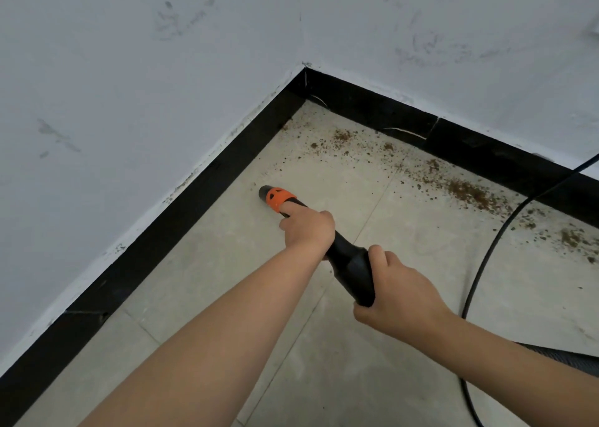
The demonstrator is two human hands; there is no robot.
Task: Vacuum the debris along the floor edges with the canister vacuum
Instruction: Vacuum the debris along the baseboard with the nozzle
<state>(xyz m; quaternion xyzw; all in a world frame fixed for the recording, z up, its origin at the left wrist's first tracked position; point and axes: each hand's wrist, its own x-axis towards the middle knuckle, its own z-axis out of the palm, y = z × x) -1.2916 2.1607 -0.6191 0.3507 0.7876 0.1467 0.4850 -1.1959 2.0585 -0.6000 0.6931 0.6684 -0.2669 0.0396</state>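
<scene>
A black vacuum nozzle (348, 266) with an orange collar (278, 197) points down at the pale tiled floor, its tip close to the left black baseboard. My left hand (308, 229) grips the nozzle just behind the orange collar, index finger stretched along it. My right hand (397, 295) grips the thick rear end of the nozzle. Brown debris (466, 193) lies scattered along the right baseboard, from the corner out to the right edge of view, well away from the nozzle tip.
Two white scuffed walls meet at a corner (304, 70) above black baseboards (194, 199). A black power cord (486, 258) curves across the floor on the right. The ribbed vacuum hose (570, 358) shows at the lower right edge.
</scene>
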